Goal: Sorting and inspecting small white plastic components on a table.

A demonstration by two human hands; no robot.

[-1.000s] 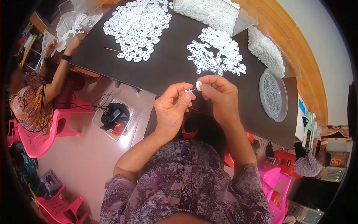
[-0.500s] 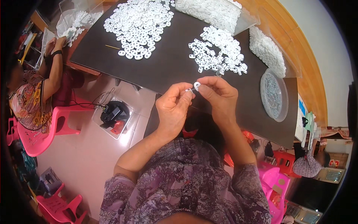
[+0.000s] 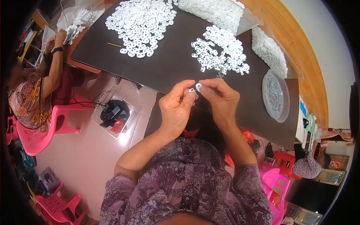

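Note:
Between thumb and forefinger, my left hand (image 3: 176,107) pinches a small white plastic piece with a hole (image 3: 192,90). My right hand (image 3: 222,98) pinches a white oval two-holed plastic piece (image 3: 199,86), its lower part covered by the thumb. The two pieces are close together in front of my chest, over the near table edge; whether they touch I cannot tell. Beyond my fingers lies a loose pile of small white pieces (image 3: 221,52). To the far left of it spreads a bigger pile of white oval pieces (image 3: 140,28).
On the dark table (image 3: 168,56) stand clear bins of white parts (image 3: 268,50) and a round clear tray of small metal parts (image 3: 273,95). A thin yellow stick (image 3: 113,44) lies at left. A co-worker (image 3: 32,93) sits at the left near a pink chair (image 3: 45,131).
The small white piece in my left fingers has turned so that its hole faces up more. Both hands stay nearly in place, and the co-worker's hand has shifted slightly.

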